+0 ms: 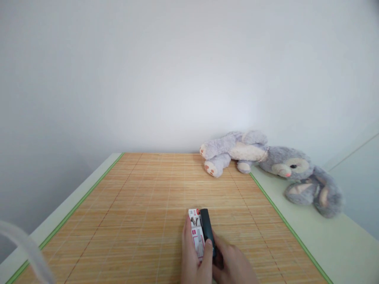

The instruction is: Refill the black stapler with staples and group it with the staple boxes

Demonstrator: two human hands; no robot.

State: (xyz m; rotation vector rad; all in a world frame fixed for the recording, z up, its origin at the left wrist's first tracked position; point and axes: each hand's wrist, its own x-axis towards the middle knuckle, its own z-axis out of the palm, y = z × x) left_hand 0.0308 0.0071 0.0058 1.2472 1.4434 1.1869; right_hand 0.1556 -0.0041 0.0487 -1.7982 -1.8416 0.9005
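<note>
Low in the middle of the head view, my left hand [192,260] and my right hand [233,266] are together on a bamboo mat [142,205]. The left hand grips a small white and red box [197,232], its thumb lying on the printed top. Against the box's right side sits a dark, narrow stapler-like object [206,227], and my right hand's fingers close round its near end. Both things rest on the mat and point away from me.
A grey plush rabbit [266,161] lies on its back at the far right, partly off the mat on the pale table [325,236]. The mat has green edging. A white wall stands behind. A blurred pale strap [26,248] crosses the lower left corner.
</note>
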